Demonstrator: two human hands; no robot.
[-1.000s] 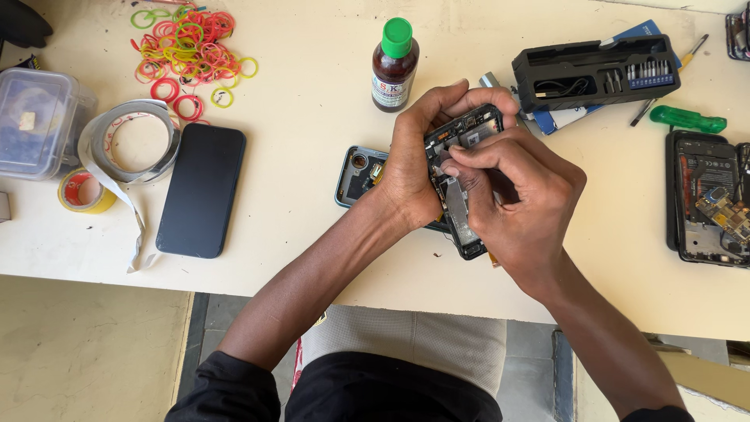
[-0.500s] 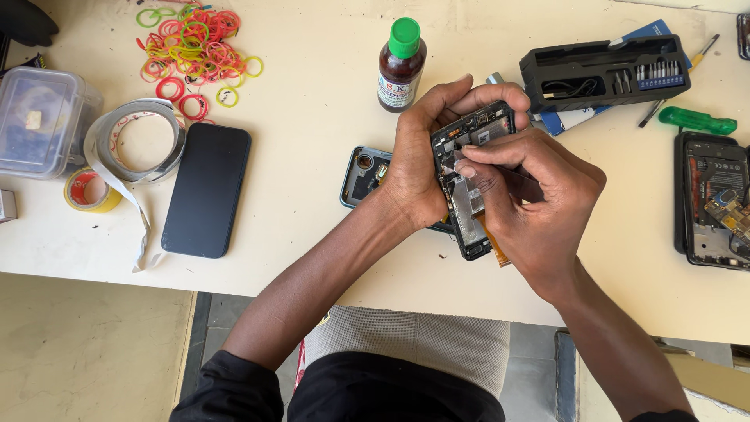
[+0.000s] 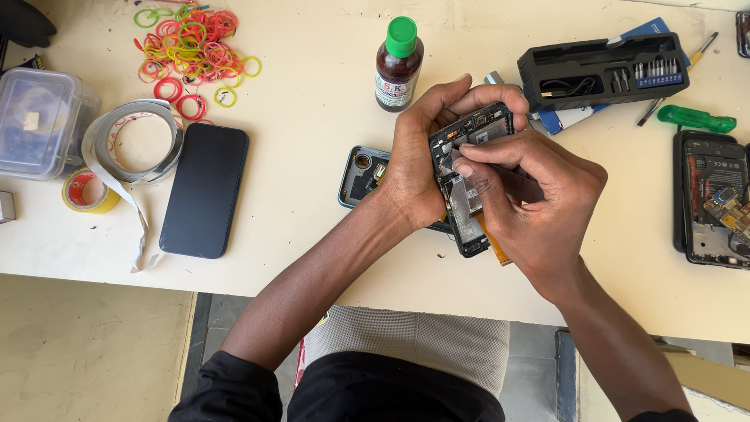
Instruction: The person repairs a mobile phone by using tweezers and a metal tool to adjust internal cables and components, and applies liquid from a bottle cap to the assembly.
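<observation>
My left hand (image 3: 426, 152) grips an opened black phone (image 3: 466, 203) upright over the table, its inner parts facing me. My right hand (image 3: 539, 207) is curled over the phone's right side, with thumb and forefinger pinched on a thin dark part against the phone's inside. An orange flex strip (image 3: 494, 244) hangs from the phone's lower edge. Under my left hand lies a grey-blue phone back cover (image 3: 361, 173) with a camera hole.
A dark bottle with a green cap (image 3: 398, 56) stands behind my hands. A black phone (image 3: 205, 189) lies face down at left, by tape rolls (image 3: 134, 142), rubber bands (image 3: 191, 43) and a clear box (image 3: 35, 121). A bit-set case (image 3: 605, 69), green screwdriver (image 3: 695, 119) and another opened phone (image 3: 712, 199) lie at right.
Both hands and the opened phone stay in nearly the same place. My right fingers have shifted slightly on the phone's inside.
</observation>
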